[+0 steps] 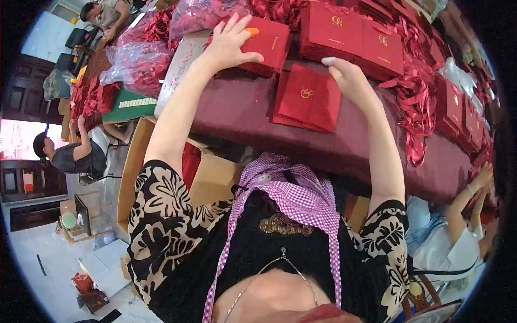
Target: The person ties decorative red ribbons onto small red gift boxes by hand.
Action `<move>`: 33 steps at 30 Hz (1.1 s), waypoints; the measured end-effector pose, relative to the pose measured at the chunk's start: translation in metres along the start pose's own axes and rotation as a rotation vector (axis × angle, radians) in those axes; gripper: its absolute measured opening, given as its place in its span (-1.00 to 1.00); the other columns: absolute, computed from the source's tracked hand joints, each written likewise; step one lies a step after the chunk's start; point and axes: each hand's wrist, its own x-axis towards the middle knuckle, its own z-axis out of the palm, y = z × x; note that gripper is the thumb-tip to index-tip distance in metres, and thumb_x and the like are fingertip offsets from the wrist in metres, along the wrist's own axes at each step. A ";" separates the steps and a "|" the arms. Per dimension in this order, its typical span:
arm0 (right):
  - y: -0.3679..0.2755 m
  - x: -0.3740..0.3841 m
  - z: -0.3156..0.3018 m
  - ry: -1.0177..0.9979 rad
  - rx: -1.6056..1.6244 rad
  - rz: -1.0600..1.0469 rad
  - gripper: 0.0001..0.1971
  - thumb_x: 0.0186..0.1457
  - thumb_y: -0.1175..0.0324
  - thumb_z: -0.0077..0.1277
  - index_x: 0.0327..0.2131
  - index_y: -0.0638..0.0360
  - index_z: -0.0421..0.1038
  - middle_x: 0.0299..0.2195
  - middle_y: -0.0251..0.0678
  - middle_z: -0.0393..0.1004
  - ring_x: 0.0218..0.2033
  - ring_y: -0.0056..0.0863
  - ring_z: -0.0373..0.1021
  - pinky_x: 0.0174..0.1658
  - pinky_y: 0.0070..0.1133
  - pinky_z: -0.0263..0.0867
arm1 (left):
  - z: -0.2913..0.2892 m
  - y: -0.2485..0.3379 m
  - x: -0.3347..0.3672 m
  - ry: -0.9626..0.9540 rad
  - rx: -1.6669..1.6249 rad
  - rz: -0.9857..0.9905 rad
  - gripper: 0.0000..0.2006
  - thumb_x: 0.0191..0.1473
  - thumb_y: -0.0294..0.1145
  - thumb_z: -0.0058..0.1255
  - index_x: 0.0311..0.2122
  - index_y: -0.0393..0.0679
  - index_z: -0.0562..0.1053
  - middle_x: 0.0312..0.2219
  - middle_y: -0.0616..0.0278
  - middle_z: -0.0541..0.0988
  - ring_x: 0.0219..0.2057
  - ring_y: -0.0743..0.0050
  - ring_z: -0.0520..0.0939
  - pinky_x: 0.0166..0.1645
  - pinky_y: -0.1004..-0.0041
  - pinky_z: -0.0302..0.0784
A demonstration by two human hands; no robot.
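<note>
L hand was laid flat, fingers spread, on a red box at the table's far side. R hand was held open, fingers together, just above red folders nr centre.

Flat red gold-emblem boxes stacked beside clear plastic bags.

A folded card is lying near on the table; card stacks are sitting farther, ribbons lying right.
</note>
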 end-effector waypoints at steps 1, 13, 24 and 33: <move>0.006 -0.017 -0.005 0.031 -0.009 0.044 -0.75 0.14 0.44 -0.13 -0.14 0.28 0.43 -0.16 0.00 0.48 -0.07 -0.13 0.40 0.00 -0.40 0.29 | -0.006 0.002 0.000 0.085 -0.016 0.005 -0.31 -0.15 0.26 0.09 -0.05 -0.13 0.45 0.15 0.01 0.27 0.23 -0.05 0.14 0.22 0.00 0.01; 0.089 -0.111 -0.062 0.519 -0.365 0.143 -0.82 0.02 0.49 0.01 -0.26 0.21 0.50 -0.30 -0.16 0.52 -0.23 -0.19 0.41 -0.11 -0.39 0.30 | 0.021 0.179 -0.032 -0.009 -0.269 -0.370 -0.56 0.00 -0.10 0.11 -0.26 -0.37 0.40 -0.40 -0.08 0.46 -0.31 -0.08 0.49 -0.19 0.14 0.41; 0.098 -0.092 -0.054 0.244 -0.875 0.074 -0.89 0.01 0.38 -0.02 -0.35 0.08 0.46 -0.29 -0.36 0.36 -0.23 -0.30 0.30 -0.20 -0.36 0.25 | 0.041 0.187 -0.020 0.017 -0.418 -0.563 -0.45 -0.16 -0.18 0.26 -0.14 -0.41 0.40 -0.30 -0.14 0.51 -0.21 -0.05 0.52 -0.10 0.19 0.41; 0.023 -0.101 -0.015 0.363 -0.194 -0.065 -0.89 0.05 0.49 0.01 -0.29 0.18 0.44 -0.33 -0.20 0.49 -0.18 -0.28 0.41 -0.09 -0.46 0.28 | 0.030 0.192 -0.022 -0.065 -0.717 -0.838 -0.65 -0.13 -0.37 0.17 -0.22 -0.34 0.45 -0.55 0.17 0.50 -0.52 0.43 0.50 -0.35 0.47 0.44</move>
